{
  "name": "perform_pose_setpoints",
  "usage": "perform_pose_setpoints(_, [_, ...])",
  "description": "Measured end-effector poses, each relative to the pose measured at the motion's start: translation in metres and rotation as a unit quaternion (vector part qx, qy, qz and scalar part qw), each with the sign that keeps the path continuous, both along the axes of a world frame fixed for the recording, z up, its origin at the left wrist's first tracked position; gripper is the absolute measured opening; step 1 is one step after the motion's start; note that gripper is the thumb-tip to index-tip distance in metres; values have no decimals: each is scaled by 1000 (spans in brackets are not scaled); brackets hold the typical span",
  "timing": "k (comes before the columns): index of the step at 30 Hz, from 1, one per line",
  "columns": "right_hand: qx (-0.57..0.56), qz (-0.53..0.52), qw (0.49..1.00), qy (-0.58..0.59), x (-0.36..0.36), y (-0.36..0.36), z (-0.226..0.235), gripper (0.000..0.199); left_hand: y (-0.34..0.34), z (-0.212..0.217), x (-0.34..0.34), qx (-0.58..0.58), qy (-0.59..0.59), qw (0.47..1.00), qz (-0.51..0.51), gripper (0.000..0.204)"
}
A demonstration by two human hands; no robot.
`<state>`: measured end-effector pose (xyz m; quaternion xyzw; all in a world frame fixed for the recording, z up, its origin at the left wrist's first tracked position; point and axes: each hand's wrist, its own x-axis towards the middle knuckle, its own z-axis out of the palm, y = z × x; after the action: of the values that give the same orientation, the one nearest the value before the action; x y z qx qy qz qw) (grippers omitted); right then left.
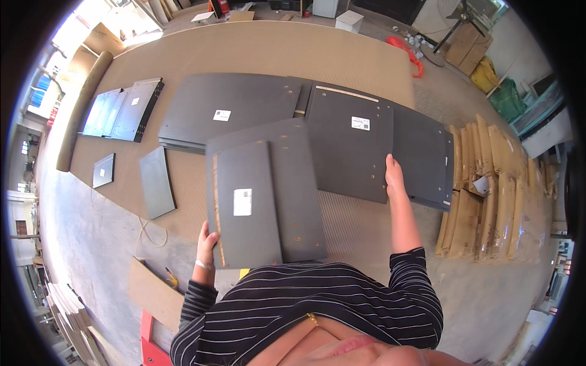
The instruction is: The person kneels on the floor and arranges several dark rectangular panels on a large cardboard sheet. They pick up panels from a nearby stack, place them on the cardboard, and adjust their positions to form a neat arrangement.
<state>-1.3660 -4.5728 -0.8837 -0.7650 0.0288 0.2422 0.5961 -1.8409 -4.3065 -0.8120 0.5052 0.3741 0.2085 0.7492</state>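
Observation:
My left hand (207, 245) grips the left edge of a dark grey furniture panel (244, 177), its thumb near the front corner. That panel has a white label and a pale strip along one side. It overlaps a second dark panel (302, 207) with small holes, and both are held near my body. My right hand (395, 177) is closed on the right edge of another labelled dark panel (348, 146), which lies over a further panel (421, 152); the undersides of my fingers are hidden. Behind them lies a wide stack of dark panels (238, 100).
Corrugated brown cardboard (342, 49) covers the work surface. Smaller dark panels (137, 110) lie at the left, near a narrow board (157, 183) and a small piece (104, 171). Wrapped cardboard bundles (488, 195) stand at the right. A cardboard roll (85, 110) borders the left side.

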Motion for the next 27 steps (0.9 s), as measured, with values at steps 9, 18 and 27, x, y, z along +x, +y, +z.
perform_pose_setpoints(9, [-9, -1, 999, -34, 6, 46, -17, 49, 1, 16, -76, 41, -49, 972, 226, 49])
perform_pose_setpoints(18, [-301, 77, 909, -278, 1, 49, -14, 46, -1, 4, -64, 21, -50, 971, 234, 47])
perform_pose_setpoints(27, [-253, 329, 781, -466, -63, 21, 4, 85, -4, -5, -34, 5, -70, 987, 144, 50])
